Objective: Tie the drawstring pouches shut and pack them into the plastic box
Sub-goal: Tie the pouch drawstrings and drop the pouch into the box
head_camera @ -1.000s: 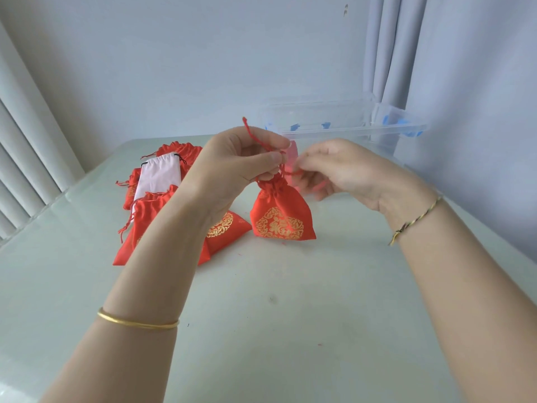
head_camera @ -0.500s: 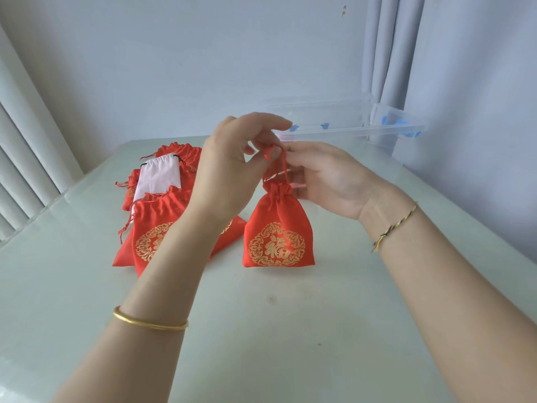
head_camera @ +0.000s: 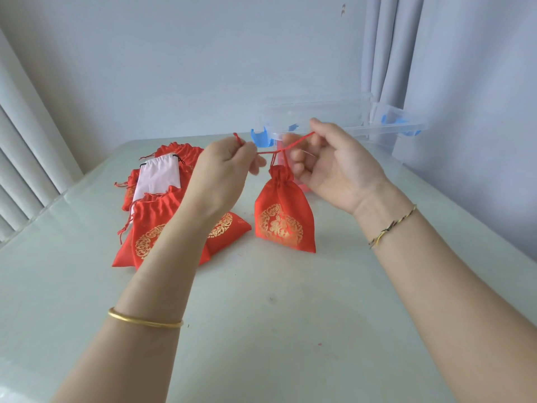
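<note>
Left hand point(head_camera: 229, 167) pinches one end of the drawstring point(head_camera: 293, 145) between thumb and forefinger. Right hand point(head_camera: 334, 161) pinches the other end, its other fingers loosely curled. Cord runs taut, roughly left to right between the two pinches, rising a bit toward the right hand. The crossing sits mid-span, directly over the gathered neck of the red pouch point(head_camera: 283, 216).

Pouch is upright below it, long axis vertical, gold emblem facing the camera. Bottom edge is at table point(head_camera: 290, 315) level; can't tell if it bears weight.

Read: knot is being cinched, so the pull goes outward along the cord axis, equal on both sides.

Plastic box point(head_camera: 343, 117) lies behind the pouch and to its right, lid open. Right hand is nearer, just in front of the box's near wall, so it's the likely carrier. Pile of red pouches point(head_camera: 157, 225), white pouch point(head_camera: 159, 178) on top, sits left behind the left forearm, well apart from the box.
</note>
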Available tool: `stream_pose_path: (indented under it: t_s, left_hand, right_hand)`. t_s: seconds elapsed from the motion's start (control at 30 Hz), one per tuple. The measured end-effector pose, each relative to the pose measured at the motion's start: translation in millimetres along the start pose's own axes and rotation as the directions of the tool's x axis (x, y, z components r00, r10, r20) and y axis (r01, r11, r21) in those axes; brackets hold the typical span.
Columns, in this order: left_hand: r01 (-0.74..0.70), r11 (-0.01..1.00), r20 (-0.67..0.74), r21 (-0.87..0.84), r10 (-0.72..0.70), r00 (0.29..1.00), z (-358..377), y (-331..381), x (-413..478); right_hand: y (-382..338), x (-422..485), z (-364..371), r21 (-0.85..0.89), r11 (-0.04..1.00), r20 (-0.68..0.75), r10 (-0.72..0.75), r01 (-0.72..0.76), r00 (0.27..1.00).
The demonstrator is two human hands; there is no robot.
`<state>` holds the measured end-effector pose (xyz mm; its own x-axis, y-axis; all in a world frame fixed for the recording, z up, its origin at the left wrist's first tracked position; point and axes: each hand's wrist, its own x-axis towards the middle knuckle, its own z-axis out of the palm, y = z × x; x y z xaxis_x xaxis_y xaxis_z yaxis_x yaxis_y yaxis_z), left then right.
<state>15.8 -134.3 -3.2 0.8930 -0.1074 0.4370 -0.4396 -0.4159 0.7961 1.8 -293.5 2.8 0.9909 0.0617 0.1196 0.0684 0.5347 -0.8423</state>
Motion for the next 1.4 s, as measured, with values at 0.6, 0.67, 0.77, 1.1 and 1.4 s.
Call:
stream_pose_path:
  t_s: [0.6, 0.67, 0.77, 1.1, 1.4]
  left_hand:
    - [0.215, 0.929, 0.262, -0.301, -0.136, 0.955, 4, 13, -9]
    - [0.167, 0.965, 0.286, -0.204, -0.104, 0.953, 4, 15, -10]
    - [0.118, 0.981, 0.289, -0.154, -0.07, 0.955, 5, 16, -11]
    - [0.2, 0.938, 0.257, -0.283, -0.127, 0.958, 6, 12, -7]
    - [0.237, 0.905, 0.135, -0.353, -0.201, 0.97, 4, 8, -5]
  right_hand:
    - [-10, -5, 1, -0.32, 0.947, -0.05, -0.019, 0.002, 0.999]
    - [-8, -6, 5, -0.399, 0.915, -0.013, -0.069, 0.058, 0.998]
    - [-5, -7, 7, -0.45, 0.887, 0.035, -0.097, 0.102, 0.995]
    - [1, -6, 5, -0.572, 0.82, -0.033, 0.015, -0.031, 0.999]
    - [10, -4, 3, -0.772, 0.565, 0.203, -0.213, 0.29, 0.956]
